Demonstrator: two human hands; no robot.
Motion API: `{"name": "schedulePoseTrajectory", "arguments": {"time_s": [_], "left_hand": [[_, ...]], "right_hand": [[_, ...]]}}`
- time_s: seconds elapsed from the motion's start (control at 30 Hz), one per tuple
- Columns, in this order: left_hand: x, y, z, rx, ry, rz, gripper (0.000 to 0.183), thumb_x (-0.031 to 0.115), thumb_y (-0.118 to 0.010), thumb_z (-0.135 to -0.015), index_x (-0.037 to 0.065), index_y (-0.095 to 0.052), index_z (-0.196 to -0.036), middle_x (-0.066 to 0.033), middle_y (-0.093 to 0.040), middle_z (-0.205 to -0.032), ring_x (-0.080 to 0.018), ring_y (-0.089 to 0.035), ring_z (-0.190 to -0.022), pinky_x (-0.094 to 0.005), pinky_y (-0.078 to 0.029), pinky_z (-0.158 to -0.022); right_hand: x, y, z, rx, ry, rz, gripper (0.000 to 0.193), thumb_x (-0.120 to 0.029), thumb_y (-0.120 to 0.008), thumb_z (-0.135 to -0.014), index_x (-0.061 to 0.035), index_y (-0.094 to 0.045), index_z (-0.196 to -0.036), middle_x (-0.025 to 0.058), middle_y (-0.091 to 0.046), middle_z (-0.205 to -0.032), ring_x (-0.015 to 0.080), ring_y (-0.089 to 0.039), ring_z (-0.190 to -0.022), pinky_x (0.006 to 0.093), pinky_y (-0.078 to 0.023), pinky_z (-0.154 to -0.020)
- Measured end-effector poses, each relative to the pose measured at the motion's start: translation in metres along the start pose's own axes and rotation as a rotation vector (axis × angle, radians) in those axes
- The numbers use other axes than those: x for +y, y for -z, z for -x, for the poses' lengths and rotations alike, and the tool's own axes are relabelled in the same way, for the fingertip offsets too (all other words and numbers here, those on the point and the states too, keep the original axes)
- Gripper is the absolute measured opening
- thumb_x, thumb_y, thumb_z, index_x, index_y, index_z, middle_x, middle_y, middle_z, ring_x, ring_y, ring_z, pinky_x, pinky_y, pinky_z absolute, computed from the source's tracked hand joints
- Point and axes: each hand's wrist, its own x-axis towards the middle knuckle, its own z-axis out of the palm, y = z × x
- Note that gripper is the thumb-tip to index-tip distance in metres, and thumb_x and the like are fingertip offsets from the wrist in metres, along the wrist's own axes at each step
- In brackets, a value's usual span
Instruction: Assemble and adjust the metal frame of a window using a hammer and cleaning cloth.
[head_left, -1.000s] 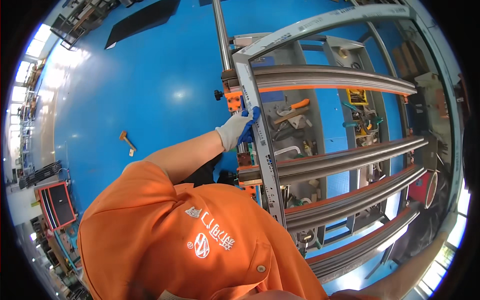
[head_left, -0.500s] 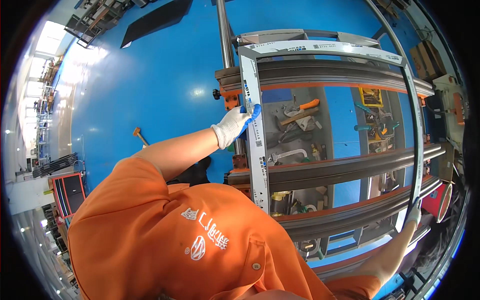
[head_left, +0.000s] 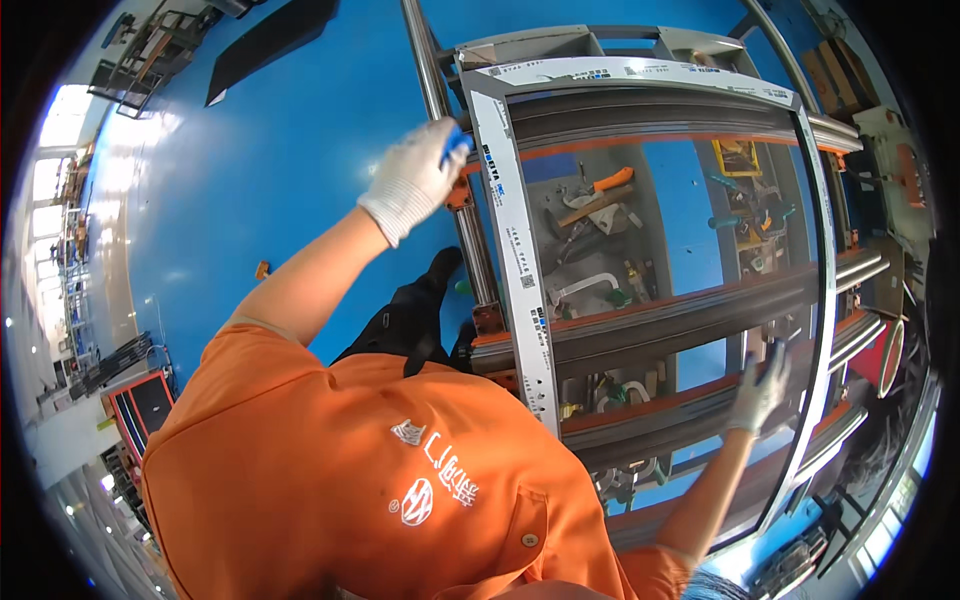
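A rectangular frame (head_left: 521, 250) with white printed film on its bars lies across dark rails with orange edges (head_left: 690, 325). My left hand (head_left: 415, 175), in a white glove with blue fingertips, is beside the upper part of the frame's left bar. Its fingers are smeared by motion, so I cannot tell whether they touch the bar. Over the lower right of the frame's opening, my right hand (head_left: 760, 392) has its fingers stretched out and holds nothing. The right bar (head_left: 822, 335) runs just past it. My body hides the frame's near left end.
Below the rails, grey trays hold an orange-handled tool (head_left: 613, 180), clamps (head_left: 590, 290) and a yellow box (head_left: 737, 158). A steel round bar (head_left: 425, 60) rises at the left. Cardboard (head_left: 838, 78) stands far right; a red tool cabinet (head_left: 143, 408) is at left.
My left hand has moved up and left from the middle of the left bar. The right hand has let go of the right bar and come inward over the opening. The view has shifted slightly.
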Motion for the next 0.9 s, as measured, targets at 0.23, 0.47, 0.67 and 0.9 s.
{"name": "schedulePoseTrajectory", "arguments": {"time_s": [0.23, 0.47, 0.67, 0.9], "left_hand": [[-0.057, -0.032, -0.091, 0.336, -0.598, -0.424, 0.043, 0.01, -0.06, -0.084, 0.005, -0.058, -0.127, -0.0148, -0.056, -0.13, -0.0298, -0.051, -0.124, -0.0512, -0.033, -0.11], [-0.074, -0.031, -0.088, 0.228, -0.727, -0.271, 0.048, 0.01, -0.063, -0.083, 0.007, -0.058, -0.13, -0.0116, -0.055, -0.134, -0.0289, -0.05, -0.127, -0.0638, -0.025, -0.111], [-0.091, -0.028, -0.111, 0.258, -0.841, -0.22, 0.048, 0.01, -0.068, -0.078, 0.009, -0.062, -0.126, -0.0118, -0.053, -0.133, -0.0318, -0.049, -0.124, -0.0661, -0.025, -0.109], [-0.114, -0.029, -0.121, 0.324, -0.862, -0.182, 0.055, 0.007, -0.069, -0.072, 0.012, -0.062, -0.126, -0.013, -0.048, -0.133, -0.0317, -0.046, -0.12, -0.0602, -0.028, -0.109]], "right_hand": [[-0.207, 0.021, 0.122, 0.024, 0.097, 0.02, 0.07, -0.001, -0.067, -0.073, -0.0123, -0.052, -0.14, 0.014, -0.047, -0.146, 0.0336, -0.044, -0.133, 0.0459, -0.03, -0.113], [-0.336, 0.001, 0.18, 0.131, -0.211, -0.257, 0.058, 0.005, -0.064, -0.075, -0.0082, -0.059, -0.131, 0.0139, -0.05, -0.14, 0.032, -0.048, -0.129, 0.0418, -0.037, -0.11], [-0.412, -0.019, 0.171, 0.146, -0.197, -0.27, 0.059, 0.0, -0.064, -0.068, -0.011, -0.062, -0.126, 0.0116, -0.055, -0.135, 0.0337, -0.048, -0.126, 0.0493, -0.03, -0.112], [-0.425, -0.022, 0.184, 0.124, -0.246, -0.129, 0.057, 0.003, -0.064, -0.069, -0.0081, -0.062, -0.125, 0.0139, -0.055, -0.135, 0.033, -0.049, -0.126, 0.0468, -0.034, -0.11]]}}
